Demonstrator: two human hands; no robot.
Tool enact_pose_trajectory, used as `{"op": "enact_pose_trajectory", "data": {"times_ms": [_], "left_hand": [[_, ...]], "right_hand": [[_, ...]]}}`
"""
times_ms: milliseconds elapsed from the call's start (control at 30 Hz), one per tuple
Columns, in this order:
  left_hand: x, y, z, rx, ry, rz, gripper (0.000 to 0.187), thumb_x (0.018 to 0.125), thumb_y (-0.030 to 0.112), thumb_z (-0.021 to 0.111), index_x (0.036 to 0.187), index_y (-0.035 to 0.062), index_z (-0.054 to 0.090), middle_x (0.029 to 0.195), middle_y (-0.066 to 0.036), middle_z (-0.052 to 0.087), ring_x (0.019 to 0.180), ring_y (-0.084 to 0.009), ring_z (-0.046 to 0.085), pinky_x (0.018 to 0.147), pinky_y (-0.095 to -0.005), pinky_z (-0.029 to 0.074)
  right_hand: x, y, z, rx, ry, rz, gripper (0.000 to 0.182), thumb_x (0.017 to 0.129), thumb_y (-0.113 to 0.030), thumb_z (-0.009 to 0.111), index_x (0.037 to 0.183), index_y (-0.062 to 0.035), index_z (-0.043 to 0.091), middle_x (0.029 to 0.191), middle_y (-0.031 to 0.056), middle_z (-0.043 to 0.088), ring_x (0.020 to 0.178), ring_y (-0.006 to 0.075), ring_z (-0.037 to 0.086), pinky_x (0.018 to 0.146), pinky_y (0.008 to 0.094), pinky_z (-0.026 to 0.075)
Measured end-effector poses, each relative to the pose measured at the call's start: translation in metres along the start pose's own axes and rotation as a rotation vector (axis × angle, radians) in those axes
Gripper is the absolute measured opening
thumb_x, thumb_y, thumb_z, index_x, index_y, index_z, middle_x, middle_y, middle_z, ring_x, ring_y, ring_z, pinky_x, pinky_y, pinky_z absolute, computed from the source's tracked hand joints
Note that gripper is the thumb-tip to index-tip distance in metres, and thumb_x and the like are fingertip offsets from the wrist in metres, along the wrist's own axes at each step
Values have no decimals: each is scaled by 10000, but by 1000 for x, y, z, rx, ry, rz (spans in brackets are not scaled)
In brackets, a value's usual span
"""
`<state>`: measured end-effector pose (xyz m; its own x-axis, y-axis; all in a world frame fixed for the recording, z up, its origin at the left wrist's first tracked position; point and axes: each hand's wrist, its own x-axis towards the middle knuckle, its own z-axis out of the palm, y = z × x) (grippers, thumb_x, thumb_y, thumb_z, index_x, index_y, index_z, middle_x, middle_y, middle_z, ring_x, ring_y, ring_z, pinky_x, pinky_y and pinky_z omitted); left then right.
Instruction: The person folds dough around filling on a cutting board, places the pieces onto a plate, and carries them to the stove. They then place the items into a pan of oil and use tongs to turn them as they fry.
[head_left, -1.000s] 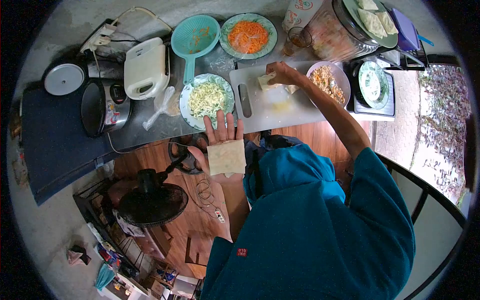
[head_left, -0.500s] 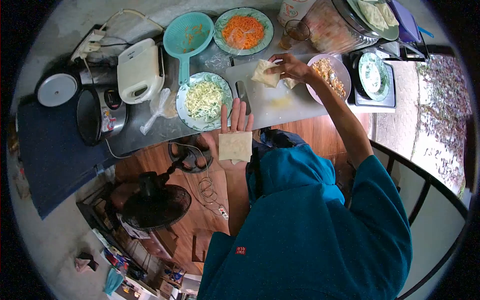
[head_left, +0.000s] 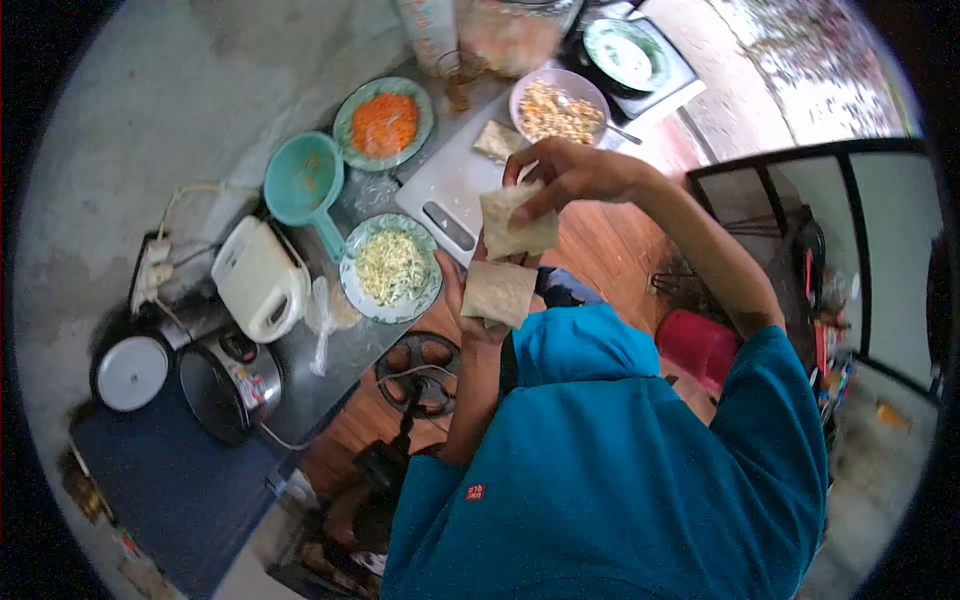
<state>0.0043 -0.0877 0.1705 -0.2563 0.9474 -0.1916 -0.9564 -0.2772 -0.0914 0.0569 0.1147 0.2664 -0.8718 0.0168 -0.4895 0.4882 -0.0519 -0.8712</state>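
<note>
- Flat, square, faintly mottled cream-coloured pastry parcel [head_left: 512,230] in the right hand [head_left: 580,178]; grip clamped on it, thumb across its face;
- darker, square beige pastry parcel [head_left: 498,294] on the left hand [head_left: 479,326]; fingers mostly hidden, so that grip I cannot tell;
- white plastic cutting board [head_left: 465,182] partly covered by the right hand

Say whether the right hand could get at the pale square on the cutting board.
Probably not freely: nothing seems to lie on the pale square on the cutting board, but the right hand already holds another square.
</note>
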Motion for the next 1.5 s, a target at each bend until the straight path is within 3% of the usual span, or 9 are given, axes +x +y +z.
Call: {"op": "enact_pose_trajectory", "data": {"times_ms": [133, 567, 800, 1033, 1233, 1300, 1367, 1467, 1500], "left_hand": [[-18, -23, 14, -39, -202, -213, 887, 852, 654, 320, 1412, -1, 108, 1438, -204, 205, 1312, -356, 249, 1094, -500, 176], [-56, -206, 27, 67, 11, -766, 893, 831, 683, 337, 1399, 9, 192, 1409, -158, 288, 1246, -328, 359, 1042, -457, 291], [-115, -388, 8, 166, -141, -939, 831, 864, 641, 329, 1344, -36, 282, 1310, -171, 419, 1183, -285, 442, 1034, -408, 331], [-195, -575, -12, 264, -88, -1085, 842, 853, 642, 358, 1365, -21, 268, 1357, -161, 388, 1236, -307, 385, 1036, -422, 325], [-227, -722, -79, 72, -149, -1399, 841, 862, 627, 349, 1396, -3, 193, 1426, -219, 243, 1286, -372, 305, 1033, -492, 318], [-254, -809, -76, -43, -152, -1512, 832, 864, 625, 342, 1403, 11, 183, 1431, -234, 218, 1308, -365, 268, 1047, -508, 284], [-277, -795, -87, 61, -107, -1615, 830, 864, 626, 340, 1405, 17, 182, 1432, -233, 217, 1306, -364, 272, 1049, -503, 282], [-297, -915, -83, 256, -49, -1680, 827, 864, 628, 337, 1408, 25, 181, 1433, -231, 216, 1304, -364, 278, 1053, -494, 279], [-302, -955, -80, 329, -27, -1689, 826, 864, 628, 336, 1409, 27, 181, 1433, -231, 216, 1303, -364, 280, 1054, -491, 278]], "right_hand": [[-50, 19, 28, -58, 152, -34, 341, 737, -163, 741, 964, -5, 542, 832, 86, 646, 774, 101, 573, 636, 237, 441], [-296, 135, 82, 110, 693, -180, 335, 765, -202, 723, 978, 1, 564, 839, 53, 620, 775, 119, 557, 684, 275, 456], [-488, 218, 126, -351, 1153, -95, 382, 758, -310, 678, 961, 9, 628, 766, 142, 600, 752, 159, 575, 669, 335, 456], [-677, 335, 177, 40, 1341, -43, 399, 872, -315, 571, 1127, -7, 577, 965, 132, 611, 855, 171, 569, 760, 314, 455], [-832, 493, 216, 324, 1805, -561, 391, 951, -293, 443, 1132, 36, 553, 988, 90, 629, 906, 139, 576, 837, 263, 440], [-883, 552, 237, 451, 1890, -522, 383, 946, -301, 459, 1106, 31, 563, 926, 71, 637, 849, 125, 576, 787, 267, 459], [-929, 635, 255, 509, 2030, -406, 354, 932, -322, 485, 1049, -4, 589, 882, 46, 633, 809, 115, 568, 738, 265, 457], [-985, 735, 322, 351, 2228, 435, 391, 866, -337, 565, 1053, 6, 571, 814, 135, 624, 789, 183, 583, 706, 330, 453], [-991, 767, 351, 403, 2354, 356, 404, 853, -325, 569, 1049, 28, 559, 829, 180, 619, 813, 238, 604, 718, 351, 461]]}}
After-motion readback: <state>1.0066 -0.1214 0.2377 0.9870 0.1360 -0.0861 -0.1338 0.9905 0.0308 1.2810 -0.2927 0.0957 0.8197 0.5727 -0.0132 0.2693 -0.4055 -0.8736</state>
